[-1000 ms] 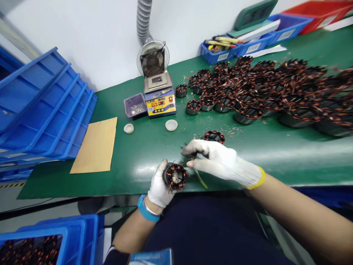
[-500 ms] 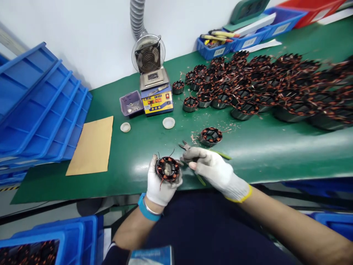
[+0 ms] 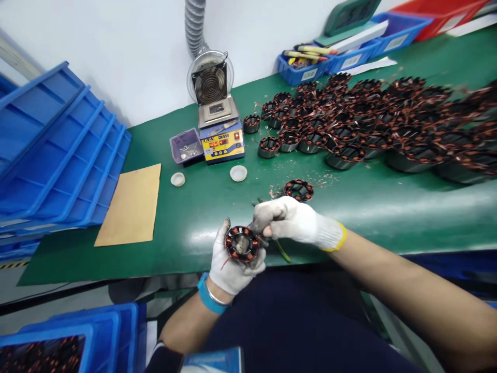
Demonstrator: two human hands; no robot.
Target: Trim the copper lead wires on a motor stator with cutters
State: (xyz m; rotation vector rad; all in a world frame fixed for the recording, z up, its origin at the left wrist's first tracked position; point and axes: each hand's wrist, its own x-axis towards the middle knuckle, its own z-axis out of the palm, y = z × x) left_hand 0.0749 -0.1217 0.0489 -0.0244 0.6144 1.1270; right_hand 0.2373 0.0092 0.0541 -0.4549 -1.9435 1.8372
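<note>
Round copper-wound black motor stator (image 3: 241, 243) cradled in white-gloved left hand (image 3: 232, 264) at green table (image 3: 186, 207) edge; right hand (image 3: 289, 220) clamped on small cutters (image 3: 259, 228). Probably rigid, dense; thin wire leads fragile, outer rim safest hold.

left hand (image 3: 233, 267) gripping stator (image 3: 241, 244), right hand (image 3: 289, 221) gripping cutters (image 3: 259, 228)

Right hand (image 3: 287, 221) moved in, cutter (image 3: 259, 228) tip now at stator (image 3: 241, 244); stator turned face-up.
</note>
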